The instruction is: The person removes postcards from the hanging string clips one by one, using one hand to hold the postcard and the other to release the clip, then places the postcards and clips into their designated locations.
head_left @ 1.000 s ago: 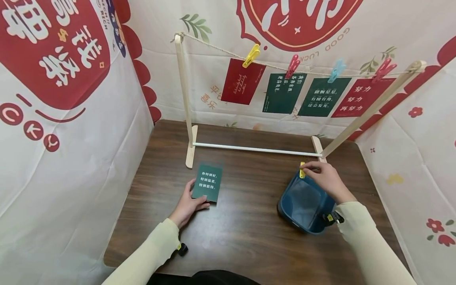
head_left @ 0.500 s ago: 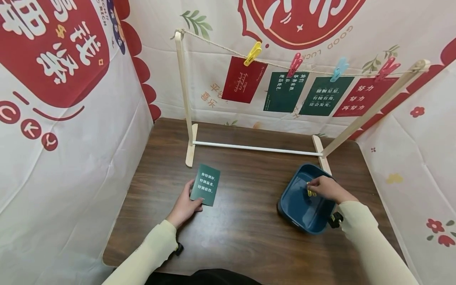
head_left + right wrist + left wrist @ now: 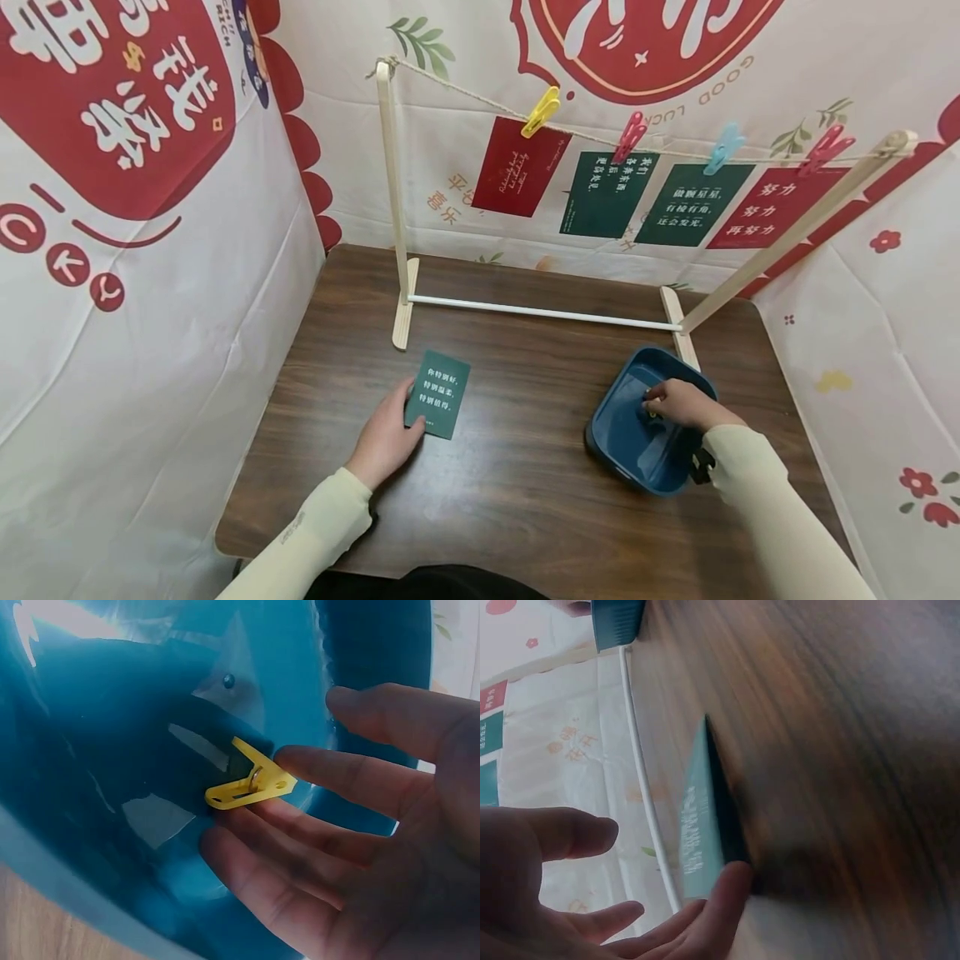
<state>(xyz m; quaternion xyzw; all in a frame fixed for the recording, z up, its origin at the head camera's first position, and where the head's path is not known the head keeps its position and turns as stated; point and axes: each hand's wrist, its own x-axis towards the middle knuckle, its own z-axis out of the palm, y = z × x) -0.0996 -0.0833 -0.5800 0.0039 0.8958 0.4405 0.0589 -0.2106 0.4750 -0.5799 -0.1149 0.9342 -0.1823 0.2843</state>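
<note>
My left hand [image 3: 386, 433] holds a green card [image 3: 438, 394] with white lettering by its lower left side, thumb over the near corner. The left wrist view shows this card tilted up along one edge close over the table. My right hand [image 3: 686, 404] reaches into a blue plastic bin [image 3: 611, 446], fingers curled around a small yellow clothespin [image 3: 255, 784]. In the right wrist view a fingertip [image 3: 291, 757] lies at the clothespin's gripping end and other fingers are beneath it. From the head view, the hand mostly hides this clothespin.
Behind stands a wooden rack [image 3: 393, 183] with a string; a yellow clothespin [image 3: 542, 112], a red one [image 3: 630, 137] and others hold several red and green cards on it. A white rod [image 3: 540, 312] joins its feet. Printed cloth [image 3: 247, 350] hangs around the table [image 3: 510, 508].
The right hand has come down from above the bin's far rim into the bin with the yellow clothespin. The left hand, still holding the card, has shifted only slightly.
</note>
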